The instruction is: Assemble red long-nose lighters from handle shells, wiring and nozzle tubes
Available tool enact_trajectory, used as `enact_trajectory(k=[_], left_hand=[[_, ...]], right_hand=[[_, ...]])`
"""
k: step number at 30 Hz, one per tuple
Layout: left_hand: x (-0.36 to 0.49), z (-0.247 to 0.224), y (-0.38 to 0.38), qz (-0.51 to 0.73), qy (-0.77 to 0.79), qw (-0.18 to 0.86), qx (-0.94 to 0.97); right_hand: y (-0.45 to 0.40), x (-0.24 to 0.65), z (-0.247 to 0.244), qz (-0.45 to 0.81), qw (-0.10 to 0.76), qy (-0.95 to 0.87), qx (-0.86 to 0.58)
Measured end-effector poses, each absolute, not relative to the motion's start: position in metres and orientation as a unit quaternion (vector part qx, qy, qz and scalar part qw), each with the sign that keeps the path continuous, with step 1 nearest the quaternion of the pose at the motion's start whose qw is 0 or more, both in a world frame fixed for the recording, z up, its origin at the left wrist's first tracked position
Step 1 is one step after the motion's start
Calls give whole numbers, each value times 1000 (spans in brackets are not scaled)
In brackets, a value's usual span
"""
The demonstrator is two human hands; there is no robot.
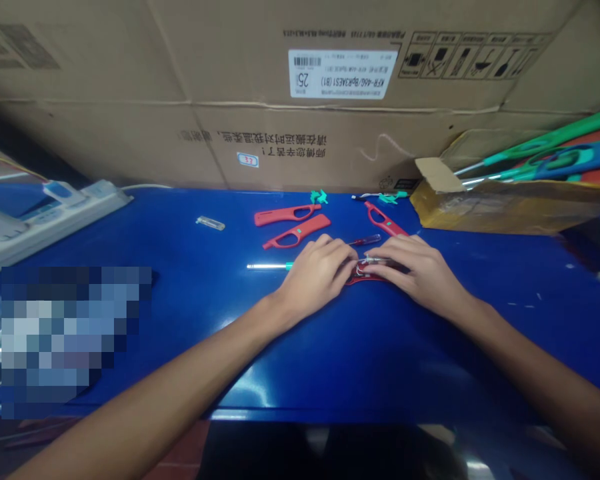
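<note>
A long-nosed lighter [365, 280] with an opened red casing lies on the blue table, its metal rod [266, 267] with a green collar pointing left. My left hand [317, 267] is closed over the lighter's middle and hides much of it. White wires show between the hands. Between its thumb and fingers my right hand [423, 267] pinches a small clear fuel tank [377, 259] at the casing's right part. A screwdriver [367, 240] with a dark red handle lies just behind the hands.
Red casing halves [285, 215] lie behind the hands, near small green parts [319, 197]. Another clear tank [211, 223] is farther left. Lighters fill a cardboard box [490, 207] at the right. A power strip [80, 210] stands left; a large carton [205, 153] closes off the back.
</note>
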State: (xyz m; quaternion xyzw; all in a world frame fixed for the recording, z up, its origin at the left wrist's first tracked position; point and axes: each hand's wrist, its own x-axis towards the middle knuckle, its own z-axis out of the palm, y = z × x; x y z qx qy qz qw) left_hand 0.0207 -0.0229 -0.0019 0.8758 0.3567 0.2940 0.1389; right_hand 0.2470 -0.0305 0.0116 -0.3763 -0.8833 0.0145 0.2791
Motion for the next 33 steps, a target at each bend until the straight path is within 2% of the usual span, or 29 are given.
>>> enact_trajectory(k=[19, 33], left_hand=[[20, -2, -23, 308, 355, 149, 870], [19, -2, -24, 317, 345, 138, 872]], right_hand=[[-31, 248, 11, 24, 271, -889, -368], [-32, 243, 9, 87, 312, -881, -346]])
